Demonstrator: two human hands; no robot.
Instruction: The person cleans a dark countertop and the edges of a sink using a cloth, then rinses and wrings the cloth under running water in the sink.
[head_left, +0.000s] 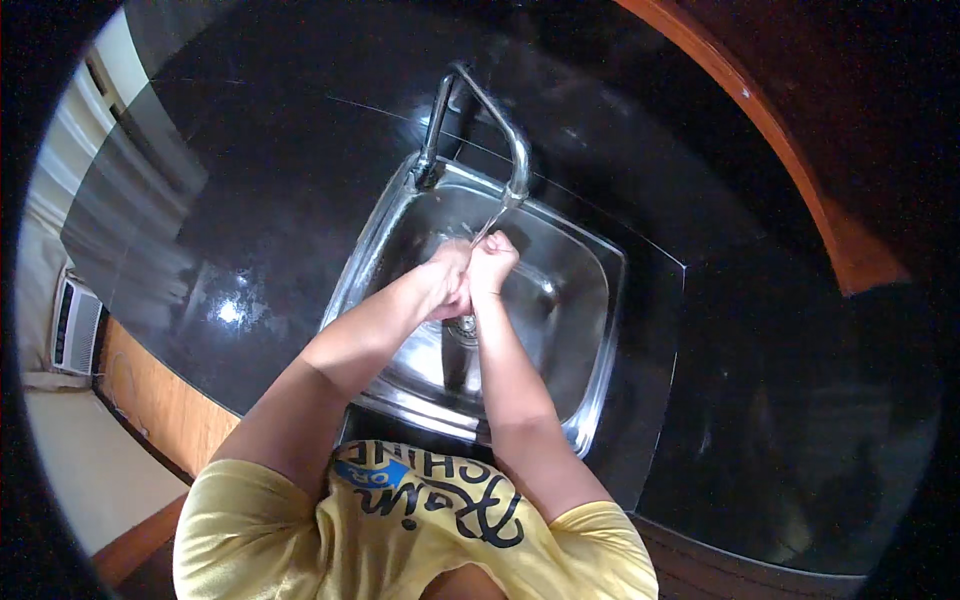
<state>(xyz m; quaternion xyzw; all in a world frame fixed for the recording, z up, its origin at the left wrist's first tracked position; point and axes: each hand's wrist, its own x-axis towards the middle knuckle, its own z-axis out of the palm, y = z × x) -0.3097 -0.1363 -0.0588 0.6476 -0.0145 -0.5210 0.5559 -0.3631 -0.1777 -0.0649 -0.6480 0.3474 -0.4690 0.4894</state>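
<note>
Water runs in a thin stream (489, 225) from the spout of a curved chrome faucet (519, 161). It falls on my two hands, which are pressed together over a stainless steel sink (577, 315). My right hand (493, 259) is curled into a fist under the stream. Against its inner side and wrist lies my left hand (450, 281), whose fingers are partly hidden and blurred. No object shows in either hand. Just below them is the sink's drain strainer (465, 327), partly covered by my hands and forearm.
A glossy dark countertop (247, 225) surrounds the sink, with a bright light reflection at left. The faucet's upright pipe (432, 135) rises at the sink's back left corner. A curved wooden edge (780, 142) runs at upper right. Pale curtains (56, 187) and a white appliance (77, 326) are at far left.
</note>
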